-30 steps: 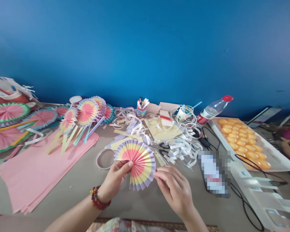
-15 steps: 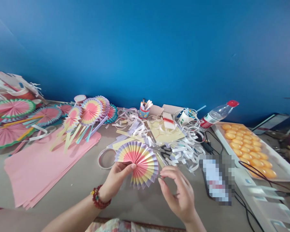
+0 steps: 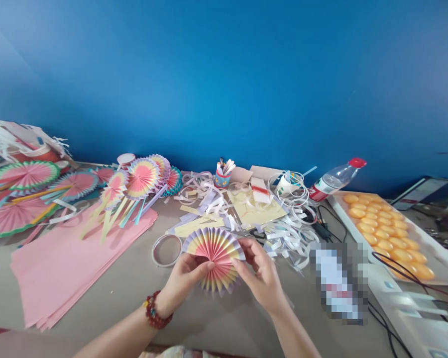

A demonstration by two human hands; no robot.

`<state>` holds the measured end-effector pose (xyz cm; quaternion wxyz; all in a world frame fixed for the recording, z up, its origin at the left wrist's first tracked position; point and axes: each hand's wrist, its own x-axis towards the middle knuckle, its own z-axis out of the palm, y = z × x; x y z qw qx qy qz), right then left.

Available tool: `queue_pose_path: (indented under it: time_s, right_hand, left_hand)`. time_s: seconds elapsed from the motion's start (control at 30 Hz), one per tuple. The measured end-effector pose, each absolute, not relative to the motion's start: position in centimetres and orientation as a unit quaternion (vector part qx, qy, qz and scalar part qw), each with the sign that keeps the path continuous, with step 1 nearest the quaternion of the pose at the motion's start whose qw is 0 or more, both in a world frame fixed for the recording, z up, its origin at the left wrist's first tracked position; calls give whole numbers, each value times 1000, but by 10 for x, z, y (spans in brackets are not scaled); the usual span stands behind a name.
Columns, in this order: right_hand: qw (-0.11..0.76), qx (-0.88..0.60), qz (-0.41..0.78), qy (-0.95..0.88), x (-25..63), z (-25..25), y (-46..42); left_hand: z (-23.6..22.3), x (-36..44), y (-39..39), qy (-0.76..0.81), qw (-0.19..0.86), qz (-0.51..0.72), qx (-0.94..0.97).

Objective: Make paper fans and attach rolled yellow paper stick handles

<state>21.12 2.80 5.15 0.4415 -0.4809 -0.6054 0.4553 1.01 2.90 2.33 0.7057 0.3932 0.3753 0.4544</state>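
From where I stand, the left hand (image 3: 181, 279) pinches a paper fan (image 3: 213, 243) near its middle, the right hand's (image 3: 263, 278) fingers grip its right edge, over the near bench (image 3: 134, 278), right of the tape roll (image 3: 154, 252).

Through the head camera, I had my left forearm (image 3: 121, 328) slanting in from the bottom edge, left of centre, and my right forearm (image 3: 296, 330) mirroring it from the right. My left hand (image 3: 182, 281) was pinched, its thumb pointing right over tucked fingers. My right hand (image 3: 265, 281), close by near the lower centre, leaned toward upper left, fingers curled above its thumb, also pinched.
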Motion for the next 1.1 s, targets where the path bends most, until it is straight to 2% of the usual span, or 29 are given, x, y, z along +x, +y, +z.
queue_pose_path:
  time_s: [0.57, 1.1]
  right_hand:
    - [446, -420, 591, -525, 205, 34, 39]
    - [457, -410, 615, -494, 207, 16, 39]
  left_hand:
    - [13, 11, 34, 422, 677, 521, 303]
    - [15, 13, 30, 431, 662, 506, 346]
